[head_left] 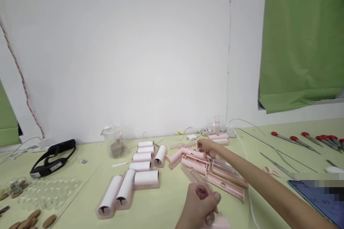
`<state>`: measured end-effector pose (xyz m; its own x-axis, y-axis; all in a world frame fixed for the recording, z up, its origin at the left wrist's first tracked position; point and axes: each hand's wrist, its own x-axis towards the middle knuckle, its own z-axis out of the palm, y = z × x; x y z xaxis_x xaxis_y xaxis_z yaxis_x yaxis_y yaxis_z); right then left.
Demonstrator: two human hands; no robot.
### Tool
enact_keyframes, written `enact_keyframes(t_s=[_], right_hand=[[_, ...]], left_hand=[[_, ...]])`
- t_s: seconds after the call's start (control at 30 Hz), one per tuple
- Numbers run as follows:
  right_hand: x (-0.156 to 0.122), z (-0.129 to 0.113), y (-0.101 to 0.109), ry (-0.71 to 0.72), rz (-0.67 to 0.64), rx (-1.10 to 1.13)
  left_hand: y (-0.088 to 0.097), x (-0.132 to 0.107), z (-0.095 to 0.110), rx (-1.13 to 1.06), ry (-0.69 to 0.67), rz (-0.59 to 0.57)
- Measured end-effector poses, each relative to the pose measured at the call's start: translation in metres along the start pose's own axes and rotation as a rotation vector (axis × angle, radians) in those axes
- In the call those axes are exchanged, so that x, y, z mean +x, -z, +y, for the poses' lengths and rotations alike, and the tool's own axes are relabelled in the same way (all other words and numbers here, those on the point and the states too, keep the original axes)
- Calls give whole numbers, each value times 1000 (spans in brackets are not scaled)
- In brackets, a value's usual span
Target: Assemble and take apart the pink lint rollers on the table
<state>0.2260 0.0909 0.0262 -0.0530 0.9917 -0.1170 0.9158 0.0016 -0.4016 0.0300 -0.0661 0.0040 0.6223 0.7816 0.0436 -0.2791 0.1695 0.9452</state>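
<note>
My left hand [200, 204] is closed around a pink roller handle part [201, 191] low in the middle of the view, its round end showing above my fingers. My right hand [205, 145] reaches far forward over a heap of pink plastic parts [197, 164]; its fingers curl on the top of the heap, but what they hold, if anything, I cannot make out. Several white lint rolls [142, 166] in pink holders lie in rows to the left of the heap. Flat pink covers [224, 185] lie beside my right forearm.
A black headset [52, 161] and clear round lids [45, 191] lie at the left, with brown discs [29, 218] near the corner. A plastic cup [115, 143] stands by the wall. A power strip [217, 132] and cables sit behind the heap. Red-handled screwdrivers [306, 139] lie at the right.
</note>
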Motion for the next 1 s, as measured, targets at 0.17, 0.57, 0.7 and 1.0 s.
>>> enact_keyframes(t_s=[0.17, 0.57, 0.7, 1.0], right_hand=[[-19, 2, 5, 33, 250, 198], [-166, -56, 1, 308, 378, 905], [-198, -93, -7, 390, 402, 647], [-200, -116, -6, 582, 329, 235]], left_hand=[[2, 1, -3, -6, -24, -2], [3, -9, 18, -14, -5, -153], [-1, -12, 22, 35, -7, -115], [-2, -10, 21, 50, 6, -94]])
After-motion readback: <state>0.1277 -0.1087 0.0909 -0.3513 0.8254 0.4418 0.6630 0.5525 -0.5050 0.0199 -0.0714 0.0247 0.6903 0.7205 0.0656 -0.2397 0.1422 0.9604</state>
